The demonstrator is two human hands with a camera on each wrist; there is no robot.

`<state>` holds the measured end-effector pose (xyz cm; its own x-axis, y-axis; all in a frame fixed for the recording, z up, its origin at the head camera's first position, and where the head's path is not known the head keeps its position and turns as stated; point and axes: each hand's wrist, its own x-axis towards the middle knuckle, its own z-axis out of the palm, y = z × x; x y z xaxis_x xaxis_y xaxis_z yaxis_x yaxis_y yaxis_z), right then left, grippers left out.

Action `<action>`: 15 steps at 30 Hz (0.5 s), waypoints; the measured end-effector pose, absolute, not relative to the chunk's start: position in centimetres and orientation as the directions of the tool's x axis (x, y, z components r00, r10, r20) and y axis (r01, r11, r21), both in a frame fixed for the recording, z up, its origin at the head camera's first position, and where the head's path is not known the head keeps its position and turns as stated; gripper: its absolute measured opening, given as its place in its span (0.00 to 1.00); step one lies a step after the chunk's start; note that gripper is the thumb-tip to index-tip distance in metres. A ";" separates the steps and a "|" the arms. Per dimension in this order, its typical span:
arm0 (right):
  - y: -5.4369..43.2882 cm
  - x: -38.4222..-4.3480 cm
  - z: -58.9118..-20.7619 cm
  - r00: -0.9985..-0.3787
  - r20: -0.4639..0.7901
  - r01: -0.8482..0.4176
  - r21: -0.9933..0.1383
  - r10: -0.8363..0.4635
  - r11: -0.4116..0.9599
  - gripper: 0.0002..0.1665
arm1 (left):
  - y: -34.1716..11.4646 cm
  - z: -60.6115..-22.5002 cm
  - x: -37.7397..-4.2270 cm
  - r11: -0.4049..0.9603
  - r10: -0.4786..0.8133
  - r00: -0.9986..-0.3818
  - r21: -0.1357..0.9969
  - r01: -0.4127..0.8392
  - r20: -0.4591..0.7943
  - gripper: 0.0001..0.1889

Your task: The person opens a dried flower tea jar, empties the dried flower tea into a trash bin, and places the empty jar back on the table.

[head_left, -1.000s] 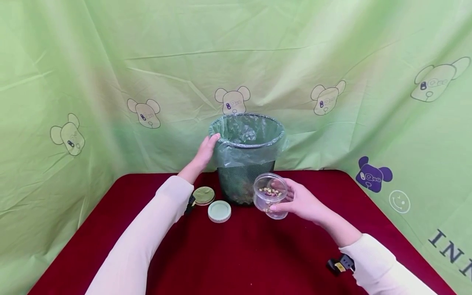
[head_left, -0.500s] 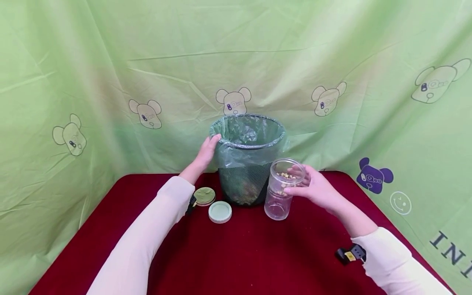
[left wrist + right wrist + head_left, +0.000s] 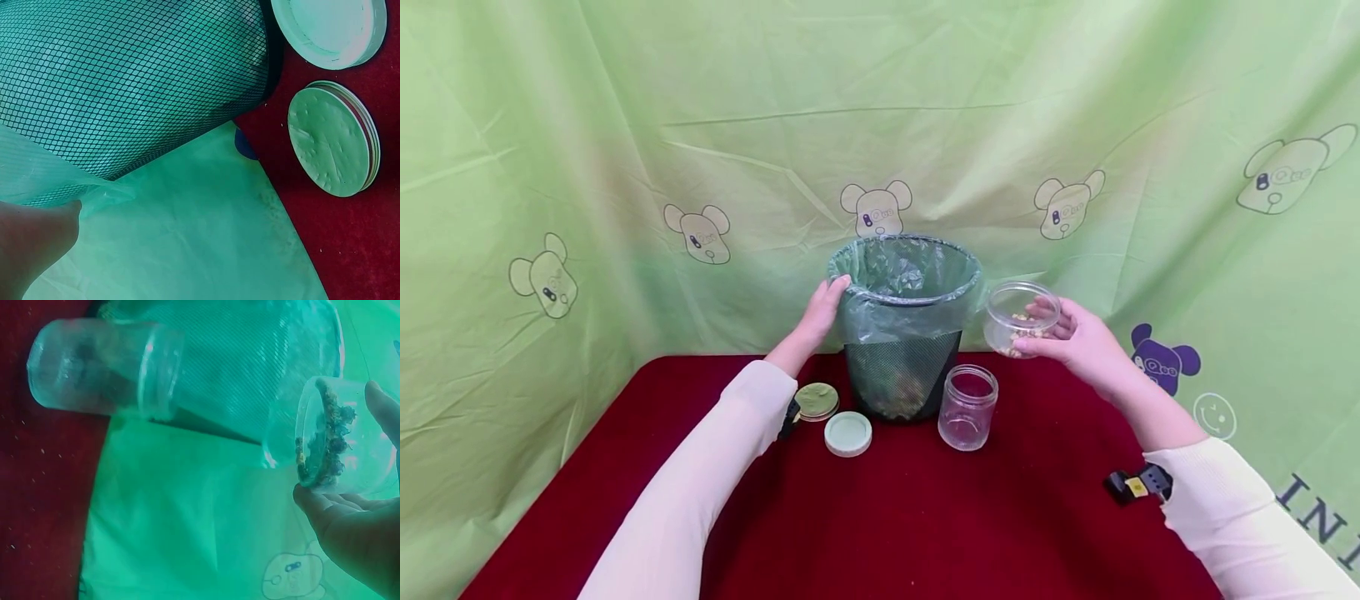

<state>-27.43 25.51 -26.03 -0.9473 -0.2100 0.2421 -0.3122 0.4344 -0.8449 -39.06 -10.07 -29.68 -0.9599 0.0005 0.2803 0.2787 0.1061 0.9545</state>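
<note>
My left hand (image 3: pixel 820 312) holds the left rim of a black mesh trash can (image 3: pixel 895 371) lined with a clear plastic bag (image 3: pixel 902 323); in the left wrist view its thumb (image 3: pixel 44 234) lies against the bag, and the other fingers are out of sight. To the right of the can, my right hand (image 3: pixel 1086 346) grips a clear lidless plastic tub (image 3: pixel 997 321) between thumb and fingers, raised to about rim height. Small pale and dark dried bits (image 3: pixel 337 440) lie at the tub's bottom. Below it, a clear open jar (image 3: pixel 967 417) stands upright on the table.
Two round lids lie left of the jar: a pale green-white lid (image 3: pixel 847 434) in front and an olive-green lid (image 3: pixel 817 401) behind it. A dark red cloth (image 3: pixel 880 525) covers the table. Green printed curtains (image 3: pixel 760 167) rise behind and at both sides.
My right hand has lifted the tub from over the jar, moving it up and to the right, so the jar now stands uncovered. The left hand has stayed at the rim.
</note>
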 end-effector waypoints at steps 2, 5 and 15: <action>25.8 -27.7 -25.6 -0.947 0.253 -0.317 -0.839 -0.199 0.443 0.46 | -10.1 -29.7 -39.1 0.101 0.001 -0.961 0.956 0.276 0.277 0.31; 26.0 -28.0 -25.0 -0.948 0.261 -0.317 -0.837 -0.183 0.446 0.46 | -10.1 -29.8 -39.2 0.098 0.001 -0.960 0.955 0.278 0.280 0.30; 26.1 -29.2 -22.9 -0.959 0.254 -0.282 -0.835 -0.123 0.473 0.49 | -10.2 -29.9 -39.2 0.096 -0.004 -0.951 0.946 0.308 0.310 0.29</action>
